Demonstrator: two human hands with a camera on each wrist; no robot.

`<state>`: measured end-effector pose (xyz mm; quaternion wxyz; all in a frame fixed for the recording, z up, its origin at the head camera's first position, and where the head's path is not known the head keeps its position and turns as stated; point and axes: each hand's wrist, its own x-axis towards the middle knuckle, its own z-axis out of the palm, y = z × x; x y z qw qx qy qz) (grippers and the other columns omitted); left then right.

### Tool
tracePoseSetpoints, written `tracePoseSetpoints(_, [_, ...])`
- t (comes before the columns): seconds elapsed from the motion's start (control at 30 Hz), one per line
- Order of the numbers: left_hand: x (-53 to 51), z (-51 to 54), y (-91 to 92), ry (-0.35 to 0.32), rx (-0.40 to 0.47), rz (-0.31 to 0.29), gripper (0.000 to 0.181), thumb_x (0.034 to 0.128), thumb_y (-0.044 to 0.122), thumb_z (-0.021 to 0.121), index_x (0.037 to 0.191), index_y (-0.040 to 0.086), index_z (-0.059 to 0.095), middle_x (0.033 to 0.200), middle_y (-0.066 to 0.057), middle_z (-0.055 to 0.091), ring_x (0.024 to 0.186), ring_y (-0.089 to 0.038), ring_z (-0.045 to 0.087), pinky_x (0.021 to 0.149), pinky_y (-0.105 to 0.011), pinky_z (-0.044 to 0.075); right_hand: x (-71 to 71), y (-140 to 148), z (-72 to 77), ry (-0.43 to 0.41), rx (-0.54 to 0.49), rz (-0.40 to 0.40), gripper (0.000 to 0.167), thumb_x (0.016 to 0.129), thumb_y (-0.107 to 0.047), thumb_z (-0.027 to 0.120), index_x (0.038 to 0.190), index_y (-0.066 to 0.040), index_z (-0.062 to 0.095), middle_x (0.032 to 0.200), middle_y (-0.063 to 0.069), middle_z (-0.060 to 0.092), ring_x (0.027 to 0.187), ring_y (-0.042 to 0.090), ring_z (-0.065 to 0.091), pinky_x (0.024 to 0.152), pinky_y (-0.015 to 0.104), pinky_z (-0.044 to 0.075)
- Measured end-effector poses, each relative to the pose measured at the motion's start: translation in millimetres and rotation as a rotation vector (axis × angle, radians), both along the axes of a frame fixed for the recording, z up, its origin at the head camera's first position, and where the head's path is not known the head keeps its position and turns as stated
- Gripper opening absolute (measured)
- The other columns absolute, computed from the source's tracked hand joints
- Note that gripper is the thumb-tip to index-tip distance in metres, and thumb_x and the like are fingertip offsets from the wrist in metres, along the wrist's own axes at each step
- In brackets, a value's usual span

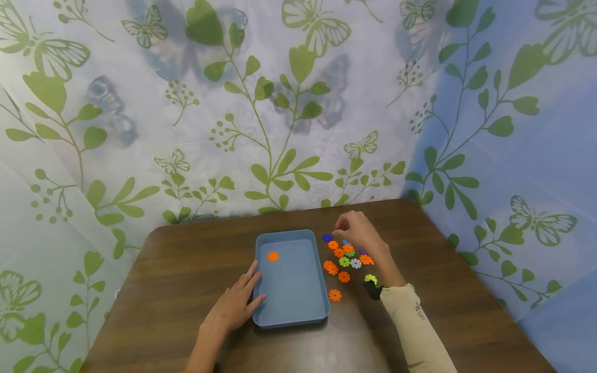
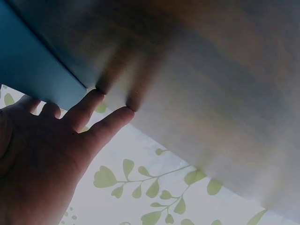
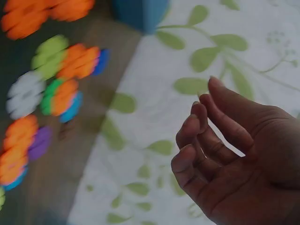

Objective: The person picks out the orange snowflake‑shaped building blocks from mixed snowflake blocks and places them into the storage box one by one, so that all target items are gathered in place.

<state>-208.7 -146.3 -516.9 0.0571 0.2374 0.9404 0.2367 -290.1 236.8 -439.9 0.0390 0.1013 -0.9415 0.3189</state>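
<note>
A blue-grey tray [image 1: 291, 316] lies on the table with one orange notched disc [image 1: 272, 256] inside, near its far left. My left hand [image 1: 235, 303] rests at the tray's left side with fingers spread, some touching its rim; the left wrist view shows the fingers [image 2: 112, 124] at the tray's edge. Above the far end of a group of discs, my right hand [image 1: 361, 230] is raised. Its fingers are loosely bent, thumb near the index finger, and nothing shows between them in the right wrist view. Below it lie orange discs [image 1: 343, 277], a white disc [image 1: 356, 263] and a blue disc [image 1: 327, 238].
Several more flower-shaped discs, green, purple and orange [image 1: 335, 295], lie on the brown wooden table [image 1: 196, 259] right of the tray. A black item [image 1: 372, 290] is by the right sleeve. A leaf-and-butterfly patterned cloth [image 1: 280, 129] hangs behind the table.
</note>
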Motion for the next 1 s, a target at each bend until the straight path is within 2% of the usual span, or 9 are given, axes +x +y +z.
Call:
tracePoseSetpoints(0.13, [0.1,0.2,0.0,0.0,0.0,-0.003,0.068,0.108,0.036,0.067,0.164,0.005,0.044,0.179,-0.013,0.023,0.154,-0.05,0.039,0.108,-0.085,0.034,3.6,18.1,-17.0,-0.083,0.089,-0.051,0.006,0.096,-0.008,0.082,0.097,-0.003,0.079,0.092,0.008,0.074,0.077,0.022,0.066,0.074,0.042,0.062])
tracePoseSetpoints(0.23, [1.1,1.0,-0.7,-0.024,-0.005,0.012,0.069,0.1084,0.038,0.067,0.165,0.006,0.044,0.18,-0.01,0.021,0.156,-0.048,0.038,0.11,-0.085,0.033,5.7,26.4,-27.3,-0.128,0.149,-0.05,0.006,0.095,-0.006,0.082,0.096,-0.002,0.078,0.091,0.008,0.074,0.077,0.023,0.066,0.074,0.044,0.061])
tracePoseSetpoints(0.43, [3.1,1.5,-2.8,-0.036,-0.02,0.023,0.069,0.1089,0.039,0.066,0.166,0.008,0.043,0.18,-0.008,0.02,0.156,-0.046,0.037,0.112,-0.083,0.033,8.4,36.8,-45.1,-0.184,0.17,-0.045,0.008,0.09,0.0,0.084,0.091,-0.002,0.076,0.087,0.007,0.071,0.074,0.023,0.062,0.069,0.04,0.058])
tracePoseSetpoints(0.53, [2.7,1.2,-1.1,-0.036,-0.024,0.021,0.069,0.1094,0.039,0.065,0.166,0.008,0.042,0.18,-0.007,0.02,0.157,-0.046,0.037,0.112,-0.082,0.033,9.2,44.8,-53.4,-0.202,0.168,-0.039,0.011,0.087,0.002,0.086,0.095,0.0,0.078,0.091,0.01,0.072,0.076,0.024,0.063,0.07,0.041,0.06])
tracePoseSetpoints(0.83, [1.8,1.2,1.7,-0.031,-0.021,0.017,0.069,0.1095,0.04,0.065,0.166,0.008,0.042,0.181,-0.007,0.019,0.156,-0.046,0.037,0.112,-0.082,0.033,12.0,54.9,-59.0,-0.275,0.189,-0.048,0.017,0.085,0.005,0.086,0.1,0.002,0.078,0.094,0.013,0.073,0.076,0.025,0.063,0.07,0.042,0.06])
tracePoseSetpoints(1.0, [2.5,0.5,-1.0,-0.029,-0.034,0.029,0.069,0.1094,0.04,0.065,0.166,0.008,0.042,0.181,-0.006,0.019,0.156,-0.046,0.038,0.113,-0.081,0.034,9.7,52.5,-59.9,-0.286,0.194,-0.045,0.019,0.085,0.006,0.086,0.102,0.004,0.078,0.099,0.017,0.074,0.078,0.027,0.065,0.073,0.045,0.062])
